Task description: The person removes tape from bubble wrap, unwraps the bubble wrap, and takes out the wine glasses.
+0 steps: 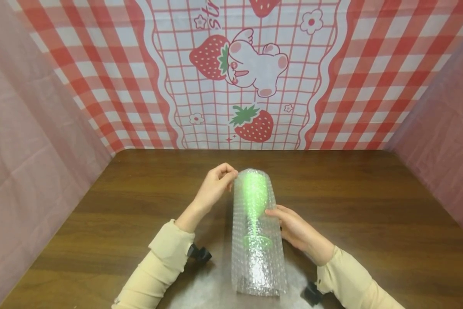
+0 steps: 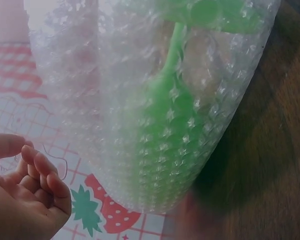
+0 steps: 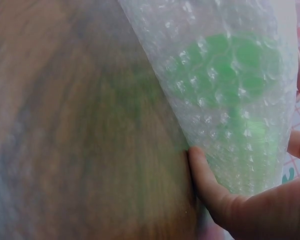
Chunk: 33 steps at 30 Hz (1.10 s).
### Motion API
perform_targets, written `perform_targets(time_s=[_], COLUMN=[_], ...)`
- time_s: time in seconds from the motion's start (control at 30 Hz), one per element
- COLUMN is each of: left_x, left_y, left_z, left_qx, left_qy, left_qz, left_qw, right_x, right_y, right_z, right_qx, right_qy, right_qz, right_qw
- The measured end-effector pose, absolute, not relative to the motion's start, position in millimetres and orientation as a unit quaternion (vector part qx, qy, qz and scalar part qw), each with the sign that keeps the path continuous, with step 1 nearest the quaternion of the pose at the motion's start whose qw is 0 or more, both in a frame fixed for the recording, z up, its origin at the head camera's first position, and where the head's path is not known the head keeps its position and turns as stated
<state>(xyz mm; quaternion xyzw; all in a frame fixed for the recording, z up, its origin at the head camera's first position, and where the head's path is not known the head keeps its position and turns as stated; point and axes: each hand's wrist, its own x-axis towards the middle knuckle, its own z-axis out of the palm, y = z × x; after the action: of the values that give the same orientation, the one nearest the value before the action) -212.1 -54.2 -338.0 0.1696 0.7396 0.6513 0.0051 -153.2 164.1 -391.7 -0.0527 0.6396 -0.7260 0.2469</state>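
Observation:
A bright green goblet (image 1: 255,193) lies inside clear bubble wrap (image 1: 258,270), its cup toward the far end and its round foot nearer me. My right hand (image 1: 298,229) grips the wrapped goblet from the right, thumb on top; its other fingers are mostly hidden. Beside the wrap's far left edge, my left hand (image 1: 218,182) has thumb and forefinger brought together. In the left wrist view, the left hand (image 2: 30,187) shows curled fingers, with the faint edge of a thin clear strip (image 2: 65,167) at the fingertips. Its kind is hard to make out.
The brown wooden table (image 1: 111,206) lies under the wrap. A red and white strawberry-print cloth (image 1: 254,77) hangs behind it, and pink curtains (image 1: 34,128) stand at both sides. Black wrist mounts (image 1: 200,254) sit by the sleeves.

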Motion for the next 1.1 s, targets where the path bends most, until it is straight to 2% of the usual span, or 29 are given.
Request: perform_targets(time_s=[0.57, 0.87, 1.1], left_x=[-216.2, -229.4, -240.8], left_y=[-49.5, -42.2, -36.0], left_z=[-339.7, -340.8, -342.8], left_qx=[0.163, 0.141, 0.126], left_qy=[0.75, 0.824, 0.828], left_qz=[0.641, 0.546, 0.546], left_qw=[-0.007, -0.063, -0.038], right_x=[-153.2, -153.6, -153.4], right_y=[164.6, 164.7, 165.0], right_z=[-392.8, -392.7, -392.5], right_qx=[-0.054, -0.054, -0.058], right_qy=[0.639, 0.637, 0.637], right_qz=[-0.727, -0.729, -0.728], right_qw=[0.245, 0.244, 0.247])
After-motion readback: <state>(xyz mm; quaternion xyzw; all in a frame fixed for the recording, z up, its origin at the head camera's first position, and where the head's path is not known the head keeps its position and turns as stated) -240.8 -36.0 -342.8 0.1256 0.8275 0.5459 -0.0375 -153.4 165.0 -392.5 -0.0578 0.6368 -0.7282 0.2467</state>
